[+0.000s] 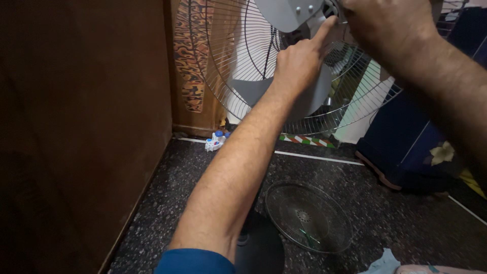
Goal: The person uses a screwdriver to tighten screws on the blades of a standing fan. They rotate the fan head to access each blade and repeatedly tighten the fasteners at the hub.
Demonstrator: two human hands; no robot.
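Note:
A standing fan with grey blades (pixel 297 99) and a wire rear guard (pixel 238 50) fills the top of the view, its front open. My left hand (pixel 299 61) reaches up with the forefinger stretched out, its tip touching the fan's hub (pixel 332 9) at the blade centre. My right hand (pixel 388 25) is closed over the hub from the right, hiding most of it. The removed front wire guard (pixel 308 217) lies flat on the dark speckled floor below.
A brown wooden panel (pixel 76 127) stands close on the left. Small white and blue bottles (pixel 215 141) lie at the floor's far edge. A dark blue cloth-covered piece (pixel 421 147) sits at right. The fan's dark round base (pixel 261 248) is under my left arm.

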